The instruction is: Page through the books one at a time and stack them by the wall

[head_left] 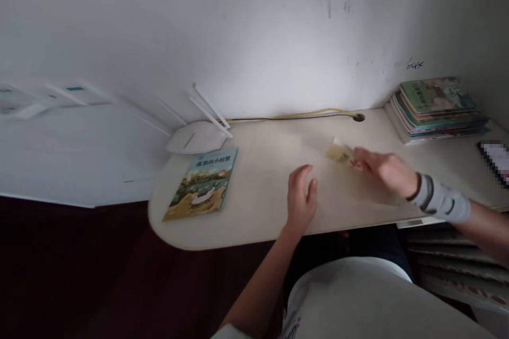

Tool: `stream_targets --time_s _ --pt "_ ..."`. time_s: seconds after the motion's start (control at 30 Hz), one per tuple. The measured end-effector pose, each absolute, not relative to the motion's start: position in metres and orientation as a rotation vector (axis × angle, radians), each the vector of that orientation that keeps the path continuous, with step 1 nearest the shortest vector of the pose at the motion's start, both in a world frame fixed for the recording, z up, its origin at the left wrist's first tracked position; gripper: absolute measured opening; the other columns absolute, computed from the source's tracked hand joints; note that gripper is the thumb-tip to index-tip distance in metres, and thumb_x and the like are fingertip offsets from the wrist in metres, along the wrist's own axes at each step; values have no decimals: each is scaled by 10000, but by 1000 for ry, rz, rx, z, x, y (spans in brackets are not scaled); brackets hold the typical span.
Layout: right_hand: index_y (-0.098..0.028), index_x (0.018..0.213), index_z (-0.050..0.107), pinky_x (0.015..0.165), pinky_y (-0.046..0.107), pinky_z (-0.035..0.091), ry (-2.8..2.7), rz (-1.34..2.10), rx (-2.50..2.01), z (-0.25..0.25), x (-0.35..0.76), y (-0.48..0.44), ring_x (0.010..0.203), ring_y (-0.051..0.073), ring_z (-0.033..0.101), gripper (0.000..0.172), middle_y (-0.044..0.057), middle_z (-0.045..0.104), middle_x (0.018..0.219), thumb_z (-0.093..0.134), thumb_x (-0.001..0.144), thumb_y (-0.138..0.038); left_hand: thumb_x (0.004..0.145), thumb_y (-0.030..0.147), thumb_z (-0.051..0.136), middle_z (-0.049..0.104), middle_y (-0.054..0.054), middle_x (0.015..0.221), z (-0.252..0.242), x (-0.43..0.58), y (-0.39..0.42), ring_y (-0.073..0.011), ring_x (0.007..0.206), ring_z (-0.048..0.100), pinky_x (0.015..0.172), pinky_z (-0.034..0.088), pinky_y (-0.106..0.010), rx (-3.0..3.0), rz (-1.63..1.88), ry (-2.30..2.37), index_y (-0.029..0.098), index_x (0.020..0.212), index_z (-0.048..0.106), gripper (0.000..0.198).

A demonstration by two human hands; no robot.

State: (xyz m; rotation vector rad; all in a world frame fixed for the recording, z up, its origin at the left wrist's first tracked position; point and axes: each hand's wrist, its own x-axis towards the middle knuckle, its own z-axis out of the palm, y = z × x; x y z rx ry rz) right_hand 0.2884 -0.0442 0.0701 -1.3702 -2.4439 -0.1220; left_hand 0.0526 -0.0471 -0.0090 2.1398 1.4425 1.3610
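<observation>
My right hand, with a grey wristband on its wrist, pinches a small pale-yellow piece that looks like paper or a packet. Motion blurs it, so its exact kind is unclear. My left hand is over the front middle of the white desk, thumb and fingers apart with nothing between them. Left of it lies a picture book with a painted waterside cover and Chinese title.
A white router with several antennas stands behind the book. A yellow and a black cable run along the wall to a desk hole. At the right are a stack of books and a phone.
</observation>
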Motion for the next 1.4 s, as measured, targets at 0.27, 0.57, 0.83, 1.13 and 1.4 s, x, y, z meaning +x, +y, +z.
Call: stream_targets --time_s 0.27,0.57,0.83,1.13,1.4 --pt "-64 1005 611 616 272 489 -1814 751 -1698 89 344 60 556 123 599 271 31 633 622 488 816 -214 915 388 352 471 -148 1343 -3 78 -93 -287 1324 302 1038 305 -520 2662 638 1356 167 1241 484 416" --pt "-139 1130 512 748 433 520 -1555 542 -1807 11 408 -1 864 233 620 377 132 631 983 485 774 -257 815 610 396 382 -223 1389 -28 104 -104 -356 1312 301 1019 298 -563 2742 278 1293 115 1314 424 704" --pt "-205 1296 457 1057 558 196 -2546 -87 -1501 7 327 -27 1350 287 222 436 141 330 1439 409 895 -369 832 350 557 448 -155 1364 -30 89 -99 -275 1271 400 1026 344 -452 2912 136 944 167 1277 457 491" --pt "-182 1346 405 1024 576 246 -2603 8 -1689 -25 320 -12 1341 295 244 455 144 290 1459 296 930 -330 914 354 396 514 -89 1318 -29 34 -95 -183 1216 475 1015 382 -370 2902 264 810 197 1257 479 386" --pt "-238 1376 358 1032 572 220 -2554 -17 -1738 -30 317 -19 1341 299 247 481 107 296 1463 272 923 -375 905 269 428 559 -81 1271 -28 23 -95 -165 1187 505 990 422 -365 2868 338 826 183 1222 509 338"
